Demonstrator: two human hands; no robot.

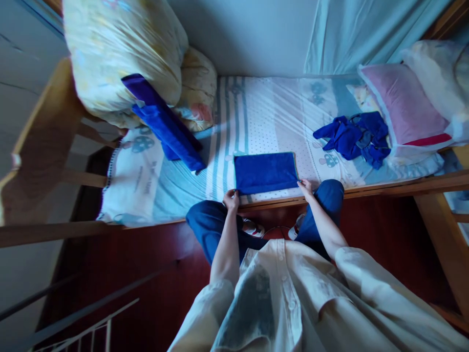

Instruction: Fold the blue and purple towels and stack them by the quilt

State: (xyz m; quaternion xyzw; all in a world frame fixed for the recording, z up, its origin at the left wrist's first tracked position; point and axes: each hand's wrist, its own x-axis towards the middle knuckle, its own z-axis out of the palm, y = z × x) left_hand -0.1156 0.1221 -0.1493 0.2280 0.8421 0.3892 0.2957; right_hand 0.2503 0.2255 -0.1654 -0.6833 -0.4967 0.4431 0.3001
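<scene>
Head view: folded blue terry towel [266, 172] lies flat on the bed [256, 117]; left hand [231, 200] and right hand [305, 187] each pinch a near corner, grip closed.

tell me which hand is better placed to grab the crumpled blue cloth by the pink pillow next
Right, probably: the right hand holds the folded blue towel's corner on the crumpled blue cloth's side; the left hand is farther off.

left hand [231, 199]: arm stretched forward, fingers curled, pinching | right hand [305, 187]: arm stretched forward, angled inward, fingertips pinching | both sleeves pushed up past elbows
</scene>
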